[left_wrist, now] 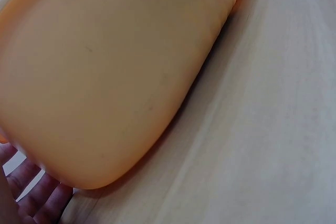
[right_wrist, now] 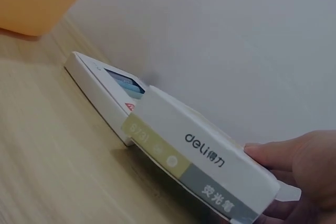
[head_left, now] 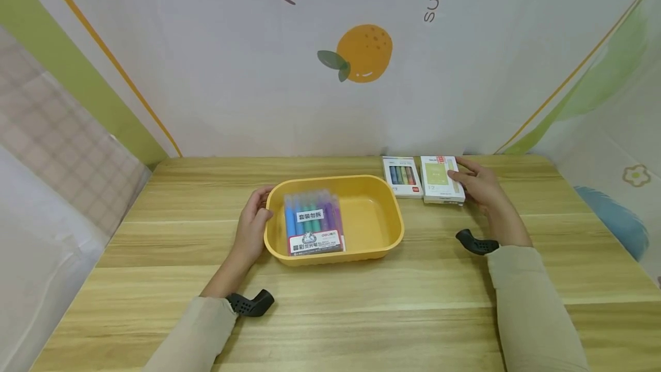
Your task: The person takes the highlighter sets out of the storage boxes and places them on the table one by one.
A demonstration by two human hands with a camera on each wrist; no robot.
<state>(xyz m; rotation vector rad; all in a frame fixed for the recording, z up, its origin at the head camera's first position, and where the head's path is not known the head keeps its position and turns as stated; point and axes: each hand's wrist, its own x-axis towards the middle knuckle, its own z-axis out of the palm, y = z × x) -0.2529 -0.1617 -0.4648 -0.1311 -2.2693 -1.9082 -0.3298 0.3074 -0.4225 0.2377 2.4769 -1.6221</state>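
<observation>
My left hand [head_left: 253, 224] grips the left end of a yellow plastic basket [head_left: 374, 248], thumb over the rim and fingers around the outer wall. Inside the basket's left half lies a clear pack of highlighters [head_left: 314, 223] in blue, green and purple. At the back right, my right hand [head_left: 480, 185] pinches the right side of a white and green highlighter box [head_left: 436, 175]. In the right wrist view this box [right_wrist: 205, 153] is tilted, its near edge raised off the table. Beside it on the left lies a flat white box with a window [head_left: 403, 188] showing coloured sticks.
The wooden table [head_left: 361, 314] meets a white printed cloth [head_left: 248, 102] hanging right behind the two boxes. More cloth hangs at the left and right sides. Each wrist wears a black camera mount [head_left: 252, 304].
</observation>
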